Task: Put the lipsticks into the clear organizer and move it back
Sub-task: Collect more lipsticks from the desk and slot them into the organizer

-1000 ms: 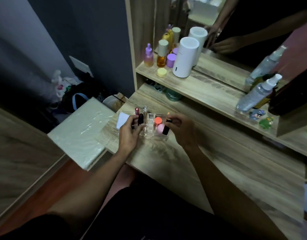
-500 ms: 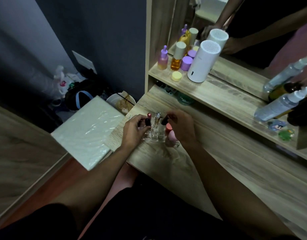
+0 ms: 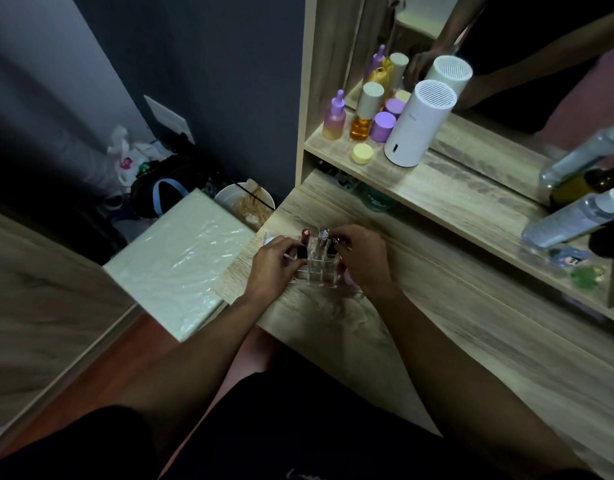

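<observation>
Clear organizer [image 3: 319,271] standing on the desk [image 3: 333,323] near its left end, not far from the edge, flanked by both hands. Left hand [image 3: 274,268] curled around a black lipstick [image 3: 301,252] at the organizer's left side, fingers closed on it. Right hand [image 3: 364,261] bunched at the fingertips, apparently pinching a dark lipstick [image 3: 330,249] over the right-hand slots; hard to tell whether seated or only resting on the rim. Already upright toward the back of the organizer: a red-topped lipstick [image 3: 305,233] and a silver-topped tube [image 3: 323,233]. Biggest risk, by the look of it: a light, top-heavy rack, likely to tip or skid under a sideways push while two tubes go in at once. Easy to catch a divider with a tube's base and knock a neighbour over. Easy also to lose a round tube off the desk's left edge, toward the white bin [image 3: 245,204] below. Just beside the right hand, a small pink thing [image 3: 348,277], touching or nearly touching the organizer, liable to be swept along in the push back. Further back, a low shelf [image 3: 437,195] overhanging the desk: possible snag for the taller tubes. Dim light and clear walls, so poor sight of the slots.
</observation>
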